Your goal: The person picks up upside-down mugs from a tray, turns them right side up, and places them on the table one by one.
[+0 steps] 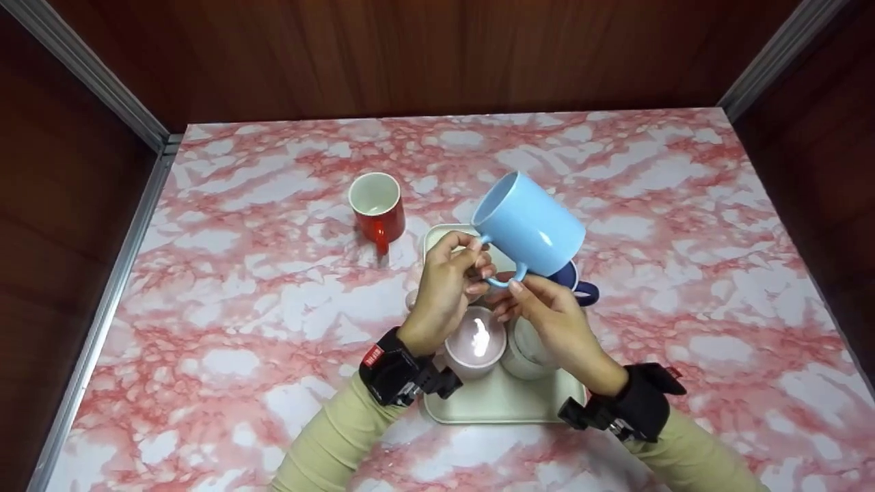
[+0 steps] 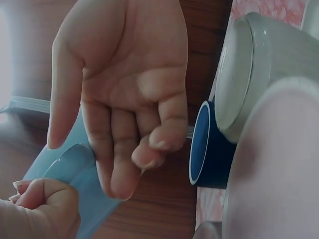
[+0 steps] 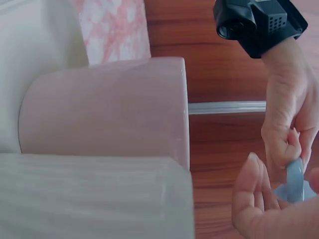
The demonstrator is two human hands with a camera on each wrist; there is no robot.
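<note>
1. here's the light blue mug, held in the air over the far part of the tray, tipped so its mouth faces the far left and its handle hangs toward the person.
2. above the tray, the left hand pinches that handle near the mouth end, thumb against finger.
3. the right hand, also above the tray: thumb apart from loosely bent fingers, handle between them; whether the thumb touches it, i can't tell.
4. look at that gloss! glazed ceramic, i'd say: stiff, weighty for a pinch, slick, quick to chip.
5. best hold, to my mind: fingers through the loop, other palm under the base; pinched at one end, it could swing.
6. hard neighbours, too: pink mug and whitish mug on the tray, dark blue mug toward its right edge, red mug off its far left.
</note>
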